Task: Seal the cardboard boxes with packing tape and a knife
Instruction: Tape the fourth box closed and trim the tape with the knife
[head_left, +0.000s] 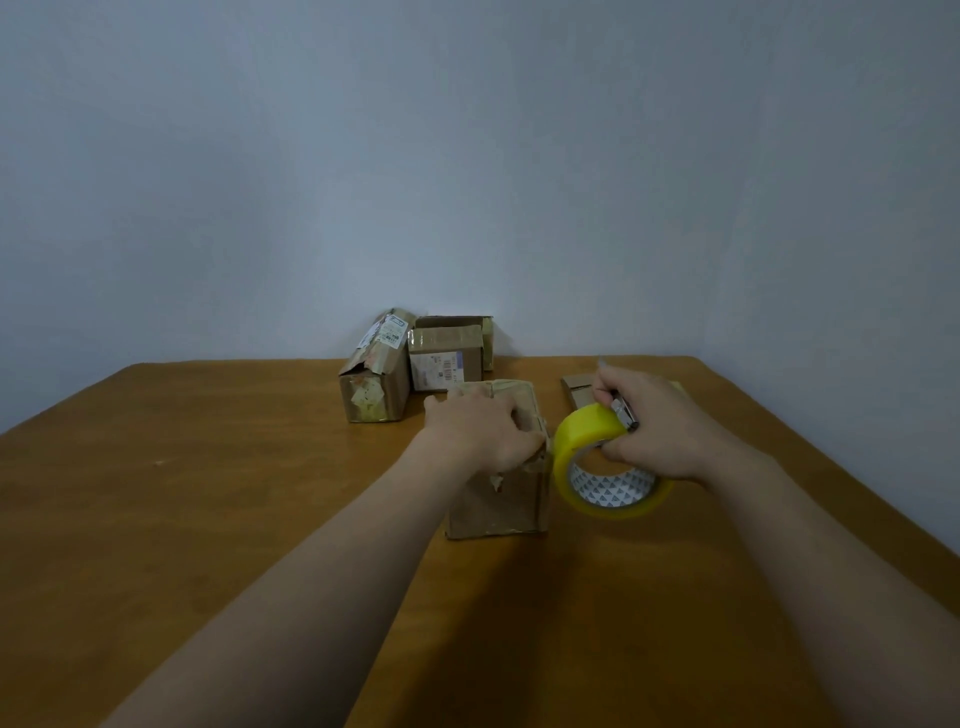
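Brown wooden counter (208, 519) spreading from the near edge to a pale grey-blue wall (467, 156). Two bare forearms reaching in from 6 o'clock toward the centre.

Left grip (483, 431) on top of the near box (498, 504), fingers curled over the crumpled top flaps, thumb at the box's 3 o'clock top edge. Near box upright on the counter, worn, with old tape along its bottom edge.

Just beside it at 3 o'clock, right grip (660, 431) wrapped round a yellow tape roll (587, 423), held on edge above the counter, close to the box's top corner. Same grip also pinching a small metal knife (623, 410) against the roll's outer face. Any strip of tape between roll and box: impossible to tell.

Behind the right grip, at 1 o'clock, flat cardboard piece (574, 387) lying on the counter, partly hidden.

Farthest, at 11 to 12 o'clock by the wall, three more boxes close together: long torn box (374, 384) with labels, labelled box (444, 358) beside it, third box (485, 332) behind that.
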